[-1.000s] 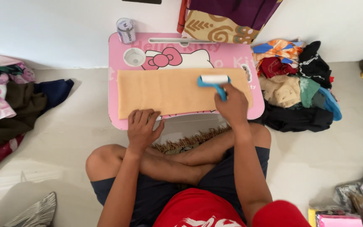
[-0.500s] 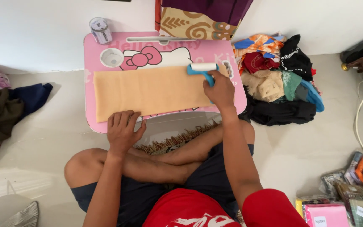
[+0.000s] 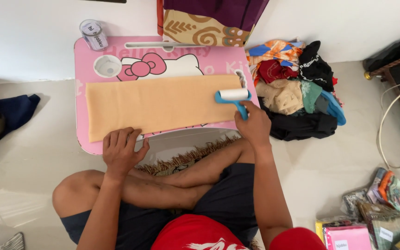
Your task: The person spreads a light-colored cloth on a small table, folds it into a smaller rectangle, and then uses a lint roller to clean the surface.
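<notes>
1. Desk (image 3: 85, 144): I see a small pink lap desk with a cartoon print, standing on the floor against the wall, over my crossed legs.
2. Cloth (image 3: 158, 105): a long peach strip lies flat across the desk, running from the left edge almost to the right edge.
3. Lint roller (image 3: 233, 96): white roll on a blue handle, lying on the right end of the cloth near the desk's right edge.
4. Right hand (image 3: 253, 125): my fingers are clamped around the blue handle.
5. Left hand (image 3: 122, 149): it lies palm down, fingers together, pressing the cloth's near left corner at the front edge.
6. Jar (image 3: 93, 34): a small clear jar stands at the desk's far left corner.
7. Pile of clothes (image 3: 297, 88): it is heaped on the floor just beside the desk's right edge.
</notes>
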